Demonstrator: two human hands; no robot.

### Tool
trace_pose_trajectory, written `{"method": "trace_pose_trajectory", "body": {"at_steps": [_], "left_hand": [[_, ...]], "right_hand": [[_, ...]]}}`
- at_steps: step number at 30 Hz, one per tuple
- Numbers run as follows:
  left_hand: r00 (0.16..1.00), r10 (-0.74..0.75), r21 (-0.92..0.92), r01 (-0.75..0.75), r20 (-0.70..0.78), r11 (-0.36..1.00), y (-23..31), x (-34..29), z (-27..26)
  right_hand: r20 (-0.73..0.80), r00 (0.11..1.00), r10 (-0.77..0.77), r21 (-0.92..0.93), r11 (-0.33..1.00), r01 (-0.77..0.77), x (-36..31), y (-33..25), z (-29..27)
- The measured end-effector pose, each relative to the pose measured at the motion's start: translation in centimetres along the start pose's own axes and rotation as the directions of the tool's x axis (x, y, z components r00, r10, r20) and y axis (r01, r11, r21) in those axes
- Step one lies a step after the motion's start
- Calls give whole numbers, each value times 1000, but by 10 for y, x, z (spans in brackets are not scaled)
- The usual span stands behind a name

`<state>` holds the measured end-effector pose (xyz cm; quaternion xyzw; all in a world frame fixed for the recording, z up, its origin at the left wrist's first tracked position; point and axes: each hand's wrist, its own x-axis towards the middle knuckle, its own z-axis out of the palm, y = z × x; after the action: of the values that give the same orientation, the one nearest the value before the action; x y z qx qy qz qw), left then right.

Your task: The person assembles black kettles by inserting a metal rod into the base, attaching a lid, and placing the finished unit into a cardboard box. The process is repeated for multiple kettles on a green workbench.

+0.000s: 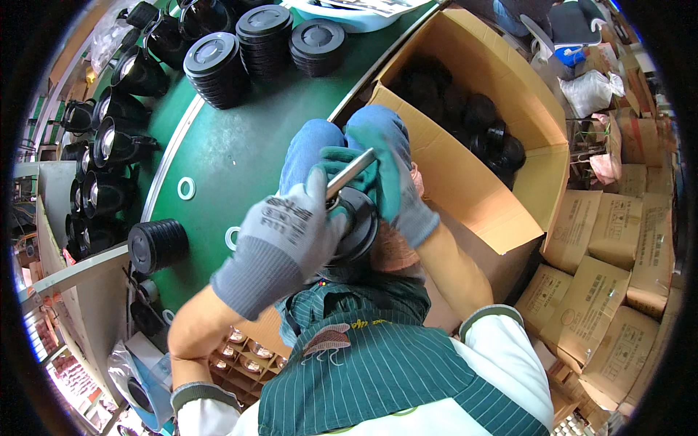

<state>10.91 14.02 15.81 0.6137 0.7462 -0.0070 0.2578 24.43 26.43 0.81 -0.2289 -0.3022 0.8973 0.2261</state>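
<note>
My left hand (287, 218), in a grey glove with dark print, is closed round the side of a black round part (358, 225) held over my lap. A shiny metal bar (351, 174) slants up and to the right from the part, beside my left thumb. My right hand (389, 178), in a grey glove with a green palm, has its fingers bent about the bar's far end; motion blurs them. Its near end lies between my left hand and the black part, so the joint there is partly hidden.
Stacks of black discs (211, 62) stand on the green table (225, 152), with a white ring (187, 189) nearer. Black pots (120, 142) line the left. An open cardboard box (472, 189) holds black parts at right. Closed cartons (589, 291) are piled beyond; a divided box (247, 356) sits below.
</note>
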Motion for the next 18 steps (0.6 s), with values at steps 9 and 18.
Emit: {"method": "trace_pose_trajectory", "body": {"at_steps": [9, 18], "left_hand": [[966, -218, 27, 224, -142, 974, 43, -11, 36], [948, 165, -542, -294, -274, 788, -47, 12, 31]], "right_hand": [[249, 963, 105, -39, 994, -99, 16, 4, -28], [350, 894, -279, 138, 960, 245, -57, 7, -15]]}}
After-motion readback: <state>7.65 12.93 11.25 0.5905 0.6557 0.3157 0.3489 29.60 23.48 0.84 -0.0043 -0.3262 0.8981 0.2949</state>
